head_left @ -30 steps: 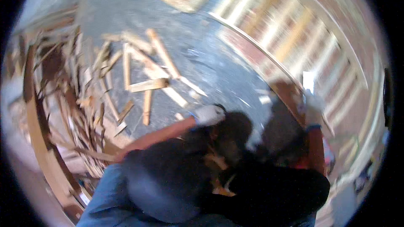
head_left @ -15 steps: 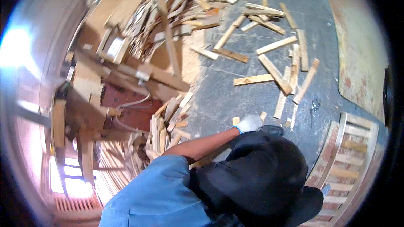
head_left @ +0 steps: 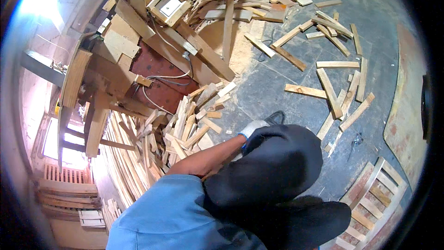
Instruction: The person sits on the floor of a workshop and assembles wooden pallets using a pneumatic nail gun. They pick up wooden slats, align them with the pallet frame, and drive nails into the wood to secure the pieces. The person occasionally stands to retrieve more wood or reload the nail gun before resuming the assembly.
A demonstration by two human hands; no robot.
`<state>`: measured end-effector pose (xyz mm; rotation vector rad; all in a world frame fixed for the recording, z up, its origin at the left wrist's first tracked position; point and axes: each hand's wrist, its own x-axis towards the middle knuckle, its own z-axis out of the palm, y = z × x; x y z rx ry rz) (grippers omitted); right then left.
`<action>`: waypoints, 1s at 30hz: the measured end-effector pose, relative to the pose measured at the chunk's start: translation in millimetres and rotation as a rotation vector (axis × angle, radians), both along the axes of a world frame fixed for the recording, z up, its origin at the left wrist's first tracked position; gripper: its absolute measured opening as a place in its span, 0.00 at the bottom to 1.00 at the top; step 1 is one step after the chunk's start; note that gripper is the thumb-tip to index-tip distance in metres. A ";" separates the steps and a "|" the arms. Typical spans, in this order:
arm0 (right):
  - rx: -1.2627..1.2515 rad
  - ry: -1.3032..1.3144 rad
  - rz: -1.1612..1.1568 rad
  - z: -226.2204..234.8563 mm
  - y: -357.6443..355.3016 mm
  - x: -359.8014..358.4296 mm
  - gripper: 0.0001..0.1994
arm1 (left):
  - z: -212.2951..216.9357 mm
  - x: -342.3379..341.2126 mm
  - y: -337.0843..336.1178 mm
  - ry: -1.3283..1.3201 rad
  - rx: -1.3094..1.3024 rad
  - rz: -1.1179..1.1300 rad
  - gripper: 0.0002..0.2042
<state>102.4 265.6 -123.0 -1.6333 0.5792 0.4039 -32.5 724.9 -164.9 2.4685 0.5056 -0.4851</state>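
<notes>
From where I'm standing, the worker's gloved left hand (head_left: pixel 255 128) is resting low beside the bent knee (head_left: pixel 296 153), which is covering part of it. A dark looped thing (head_left: pixel 276 117) is showing just past the glove, perhaps part of a shoe; whether the hand is touching it, I can't tell. Nor can I tell whether the fingers are spreading or closing, since the knee is hiding them. The right hand is staying out of sight.

Loose wooden pieces (head_left: pixel 329 93) are lying ahead on the grey floor (head_left: pixel 259 95), crossing at odd angles, as if dropped rather than arranged. Shorter offcuts (head_left: pixel 189 125) are heaping up left of the hand, probably to keep the floor space free. A slatted frame (head_left: pixel 387 182) is lying beyond the right knee, seemingly flat for steadiness.

I'm making out no brand, label or legible writing anywhere; even the small white panel (head_left: pixel 171 7) is showing none.
</notes>
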 end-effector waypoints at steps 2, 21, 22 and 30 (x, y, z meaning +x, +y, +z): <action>-0.002 0.006 0.017 -4.0 14.2 4.3 0.21 | -14.6 10.0 6.6 -0.046 0.039 -0.053 0.18; -0.125 0.070 0.002 -36.3 163.5 84.1 0.23 | -19.7 128.3 262.8 0.121 0.376 0.353 0.16; -0.129 0.083 0.002 -38.6 170.8 85.9 0.23 | -18.9 130.4 290.1 0.107 0.452 0.391 0.16; -0.199 0.128 -0.039 -49.9 205.9 100.7 0.24 | -34.7 172.8 403.3 0.307 0.870 0.211 0.16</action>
